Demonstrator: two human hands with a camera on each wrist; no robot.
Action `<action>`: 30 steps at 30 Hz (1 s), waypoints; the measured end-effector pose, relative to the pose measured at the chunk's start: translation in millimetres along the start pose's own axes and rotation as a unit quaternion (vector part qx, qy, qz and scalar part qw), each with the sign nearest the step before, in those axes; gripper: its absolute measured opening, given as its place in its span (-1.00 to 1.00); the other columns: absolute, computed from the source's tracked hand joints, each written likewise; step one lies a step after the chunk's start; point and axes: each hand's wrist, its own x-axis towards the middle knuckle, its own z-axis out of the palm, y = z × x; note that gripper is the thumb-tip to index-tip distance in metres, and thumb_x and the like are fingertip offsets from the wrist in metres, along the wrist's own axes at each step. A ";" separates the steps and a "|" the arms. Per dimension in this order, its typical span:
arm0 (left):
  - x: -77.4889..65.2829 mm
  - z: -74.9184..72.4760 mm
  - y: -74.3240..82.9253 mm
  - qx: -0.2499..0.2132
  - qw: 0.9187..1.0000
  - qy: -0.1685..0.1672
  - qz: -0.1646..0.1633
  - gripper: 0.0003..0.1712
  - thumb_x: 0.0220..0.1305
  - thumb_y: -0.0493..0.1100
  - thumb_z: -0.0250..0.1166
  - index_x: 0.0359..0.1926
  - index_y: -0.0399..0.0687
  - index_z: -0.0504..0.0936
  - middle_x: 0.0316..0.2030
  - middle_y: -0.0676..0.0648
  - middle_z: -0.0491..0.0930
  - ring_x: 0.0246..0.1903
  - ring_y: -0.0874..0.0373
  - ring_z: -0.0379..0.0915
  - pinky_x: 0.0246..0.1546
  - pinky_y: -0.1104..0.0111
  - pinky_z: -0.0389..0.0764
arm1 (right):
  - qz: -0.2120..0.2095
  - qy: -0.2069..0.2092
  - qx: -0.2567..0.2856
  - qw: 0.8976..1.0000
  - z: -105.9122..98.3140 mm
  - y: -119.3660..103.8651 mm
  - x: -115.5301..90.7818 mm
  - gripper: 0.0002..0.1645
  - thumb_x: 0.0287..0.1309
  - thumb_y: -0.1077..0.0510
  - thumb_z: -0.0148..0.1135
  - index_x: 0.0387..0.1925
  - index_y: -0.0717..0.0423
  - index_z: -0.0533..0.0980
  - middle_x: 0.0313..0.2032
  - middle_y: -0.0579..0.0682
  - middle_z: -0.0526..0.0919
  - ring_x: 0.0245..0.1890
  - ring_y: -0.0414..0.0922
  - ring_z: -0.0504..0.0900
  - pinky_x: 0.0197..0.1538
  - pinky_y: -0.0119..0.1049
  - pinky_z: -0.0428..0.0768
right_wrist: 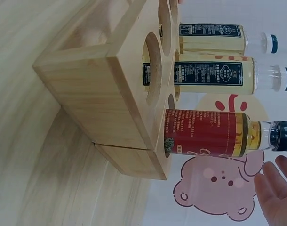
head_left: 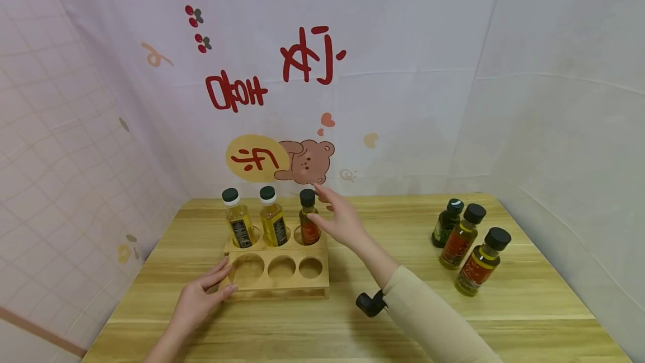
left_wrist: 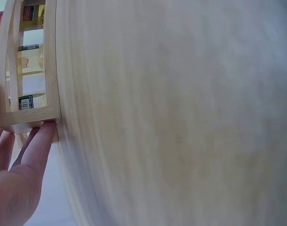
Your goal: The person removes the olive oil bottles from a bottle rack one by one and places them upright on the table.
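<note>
At the left end of a two-tier wooden bottle rack [head_left: 297,283], my left hand [head_left: 198,296] grips the corner, fingers over its upper edge and thumb at the front. The left wrist view shows the left hand [left_wrist: 26,172] against the rack's end piece [left_wrist: 30,117]. A red-labelled oil bottle [right_wrist: 204,134] with a black cap stands in the back row's right hole. Beside that bottle is my right hand [head_left: 345,222], fingers spread and holding nothing; in the right wrist view its fingertips [right_wrist: 270,176] are apart from the cap.
Two pale yellow oil bottles [head_left: 239,226] with green caps fill the other back holes; the front row has three bare holes. Several dark-capped bottles [head_left: 476,265] stand at the table's right side. A patterned cloth [head_left: 403,99] hangs behind the wooden table [head_left: 312,332].
</note>
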 end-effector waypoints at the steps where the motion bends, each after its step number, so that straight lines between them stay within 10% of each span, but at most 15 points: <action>1: 0.1 -0.1 0.1 0.001 1.000 -0.001 -0.001 -0.33 0.19 -0.04 0.47 0.29 -0.14 0.53 0.38 -0.02 0.32 0.34 -0.09 0.23 0.03 0.19 0.59 | 0.002 -0.001 0.003 1.000 0.7 0.6 0.8 -0.15 0.22 0.17 0.40 0.48 0.04 0.25 0.34 0.15 0.41 0.21 0.09 0.50 0.15 0.05 0.53; 30: -0.3 -1.1 2.6 0.013 1.000 -0.006 -0.014 -0.30 0.20 0.03 0.45 0.31 -0.10 0.51 0.39 0.01 0.30 0.38 -0.09 0.17 0.17 0.05 0.45 | 0.071 0.044 0.069 0.994 21.6 8.8 16.7 -0.37 0.21 0.23 0.39 0.30 0.11 0.45 -0.06 0.15 0.70 -0.01 0.02 0.67 0.00 -0.15 0.64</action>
